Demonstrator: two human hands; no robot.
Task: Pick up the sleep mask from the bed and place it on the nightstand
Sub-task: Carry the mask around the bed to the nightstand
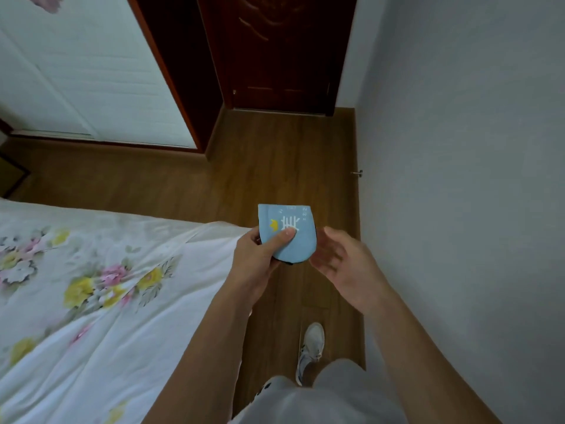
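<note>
Head view: the mask is off the bed and held over the wood floor, pinched in the left hand, thumb on its face. The right hand hovers just beside it, open and empty. No nightstand shows, so placing remains. The mask is soft, pale-blue fabric, folded, with a rounded lower edge; the bedspread is a rumpled floral.
</note>
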